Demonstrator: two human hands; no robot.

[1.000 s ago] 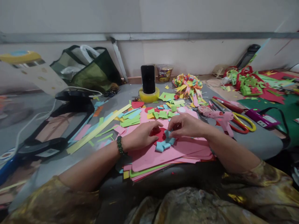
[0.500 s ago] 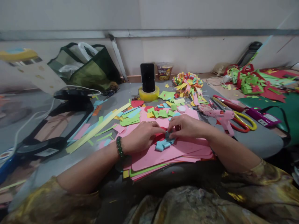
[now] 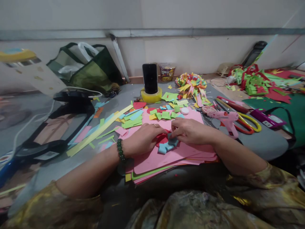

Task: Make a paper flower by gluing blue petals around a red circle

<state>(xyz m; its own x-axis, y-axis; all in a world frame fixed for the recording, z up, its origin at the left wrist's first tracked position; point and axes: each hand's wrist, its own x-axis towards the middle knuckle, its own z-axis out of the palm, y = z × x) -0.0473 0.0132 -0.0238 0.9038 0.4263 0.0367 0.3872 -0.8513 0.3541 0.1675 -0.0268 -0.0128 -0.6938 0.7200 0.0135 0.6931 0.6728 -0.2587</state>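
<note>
A red paper disc (image 3: 162, 140) lies on a stack of pink paper sheets (image 3: 152, 160), with folded light-blue paper pieces (image 3: 164, 148) along its near and right edge. My left hand (image 3: 144, 139), wearing a green bead bracelet (image 3: 120, 150), has its closed fingertips on the disc's left side. The tips of its fingers are partly hidden. On the right side of the disc, my right hand (image 3: 188, 130) pinches a blue paper piece (image 3: 172, 138) between thumb and fingers. Cut green pieces (image 3: 166, 115) lie just beyond both hands.
A phone (image 3: 150, 78) stands in a yellow tape roll (image 3: 151, 96). To the right are a pink glue gun (image 3: 227, 120), scissors (image 3: 252, 124) and a purple device (image 3: 268, 118). A paper rosette (image 3: 191, 84) sits behind. Paper strips (image 3: 102, 130) and a black frame (image 3: 43, 149) are on the left.
My right hand has shifted very slightly down, its fingers still at the blue piece. More of the red disc shows between the hands. The left hand stays nearly in place.
</note>
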